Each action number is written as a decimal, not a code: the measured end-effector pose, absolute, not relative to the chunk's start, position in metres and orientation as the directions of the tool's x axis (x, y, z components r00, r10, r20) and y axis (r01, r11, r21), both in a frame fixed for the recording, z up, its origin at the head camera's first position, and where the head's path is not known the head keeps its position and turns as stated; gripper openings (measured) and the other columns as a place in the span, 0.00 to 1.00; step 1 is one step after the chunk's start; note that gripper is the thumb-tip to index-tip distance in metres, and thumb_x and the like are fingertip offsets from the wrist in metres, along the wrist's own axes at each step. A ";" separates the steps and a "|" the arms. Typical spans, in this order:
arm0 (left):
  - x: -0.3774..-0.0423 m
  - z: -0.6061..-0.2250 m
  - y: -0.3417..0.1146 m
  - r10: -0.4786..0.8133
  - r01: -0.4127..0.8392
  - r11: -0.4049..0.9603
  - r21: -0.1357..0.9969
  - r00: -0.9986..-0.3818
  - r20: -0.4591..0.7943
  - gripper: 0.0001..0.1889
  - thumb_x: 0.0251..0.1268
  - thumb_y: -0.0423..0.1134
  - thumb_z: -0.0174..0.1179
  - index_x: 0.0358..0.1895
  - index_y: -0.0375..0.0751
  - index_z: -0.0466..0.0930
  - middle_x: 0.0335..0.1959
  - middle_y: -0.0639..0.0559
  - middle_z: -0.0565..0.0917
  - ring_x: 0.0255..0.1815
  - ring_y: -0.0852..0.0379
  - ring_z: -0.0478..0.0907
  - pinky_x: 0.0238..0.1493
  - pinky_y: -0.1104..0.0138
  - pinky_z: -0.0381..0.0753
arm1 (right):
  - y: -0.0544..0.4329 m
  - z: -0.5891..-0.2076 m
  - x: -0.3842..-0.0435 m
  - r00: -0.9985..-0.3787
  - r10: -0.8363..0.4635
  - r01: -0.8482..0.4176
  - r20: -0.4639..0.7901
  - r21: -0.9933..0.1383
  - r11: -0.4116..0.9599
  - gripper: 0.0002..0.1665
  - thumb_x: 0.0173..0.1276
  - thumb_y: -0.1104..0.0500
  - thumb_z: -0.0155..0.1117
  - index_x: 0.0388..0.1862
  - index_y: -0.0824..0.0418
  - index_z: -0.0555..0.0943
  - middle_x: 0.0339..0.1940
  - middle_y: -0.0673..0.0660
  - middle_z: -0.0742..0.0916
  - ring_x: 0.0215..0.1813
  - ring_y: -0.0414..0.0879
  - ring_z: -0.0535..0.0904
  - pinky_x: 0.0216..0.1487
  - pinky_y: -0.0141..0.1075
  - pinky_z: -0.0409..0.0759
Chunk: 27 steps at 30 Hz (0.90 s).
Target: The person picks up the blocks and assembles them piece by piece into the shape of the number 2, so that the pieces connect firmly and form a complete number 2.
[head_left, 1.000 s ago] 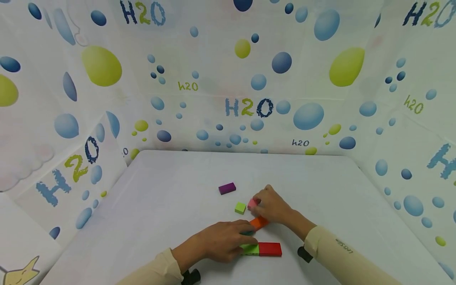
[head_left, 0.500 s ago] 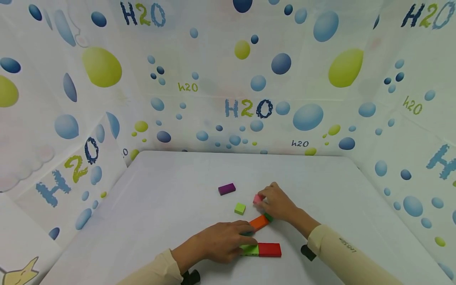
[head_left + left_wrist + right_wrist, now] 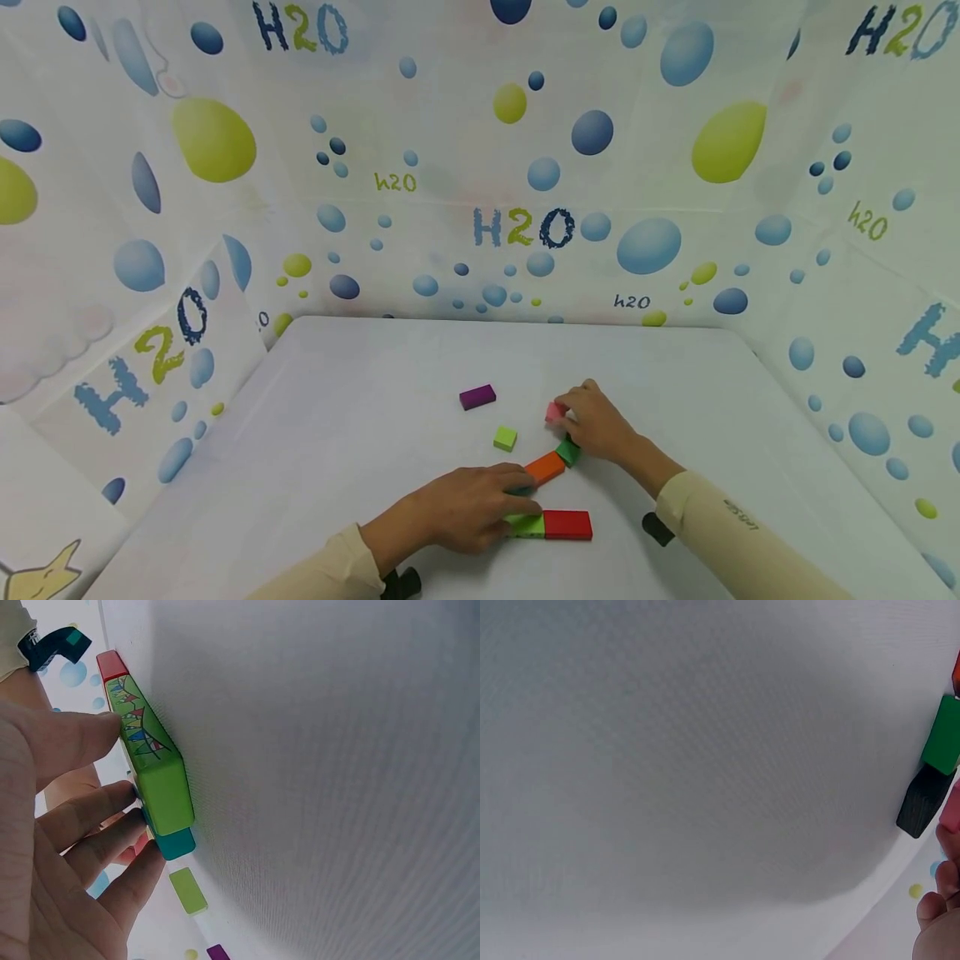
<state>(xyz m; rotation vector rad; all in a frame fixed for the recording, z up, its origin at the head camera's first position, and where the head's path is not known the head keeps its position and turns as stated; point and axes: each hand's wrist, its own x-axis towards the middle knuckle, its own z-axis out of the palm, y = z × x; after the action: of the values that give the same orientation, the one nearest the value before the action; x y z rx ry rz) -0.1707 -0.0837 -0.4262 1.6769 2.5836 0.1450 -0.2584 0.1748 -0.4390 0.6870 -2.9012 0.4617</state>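
Note:
My right hand (image 3: 600, 425) pinches a small pink block (image 3: 553, 412) between thumb and fingers, just beyond a dark green block (image 3: 567, 452). Close by the green one, a black block (image 3: 925, 801) shows in the right wrist view. My left hand (image 3: 465, 507) rests over two rows with fingers extended. In the left wrist view its thumb touches a light green block (image 3: 139, 724) printed with bunting, and its fingertips lie against a teal block (image 3: 178, 844). A red block (image 3: 567, 525) adjoins the printed one. An orange block (image 3: 546, 468) slants from the left fingers to the green block.
Beyond the left hand lies a small lime-green block (image 3: 506, 438). A purple block (image 3: 477, 397) lies farther back on the white table (image 3: 375, 375). Patterned sheets (image 3: 442, 108) with dots and lettering stand around the table's back and sides.
My right hand has moved right and slightly back with the pink block, uncovering the dark green block at the orange block's end. The left hand stays in place.

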 end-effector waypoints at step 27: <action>-0.171 -0.426 -0.082 0.910 0.904 0.412 0.116 -0.415 -0.002 0.23 0.70 0.41 0.62 0.67 0.62 0.77 0.71 0.56 0.73 0.72 0.57 0.68 0.67 0.61 0.75 | 0.197 -0.440 -0.260 -0.881 -0.408 -0.461 0.240 -0.241 0.854 0.21 0.67 0.57 0.73 0.56 0.64 0.84 0.44 0.56 0.87 0.46 0.49 0.72 0.45 0.39 0.79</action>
<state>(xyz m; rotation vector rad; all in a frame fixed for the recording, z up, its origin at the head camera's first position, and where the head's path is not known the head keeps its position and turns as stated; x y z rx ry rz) -0.1712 -0.0817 -0.4264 1.6626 2.5848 0.1494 -0.2597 0.1974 -0.4401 0.6732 -2.8497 0.4367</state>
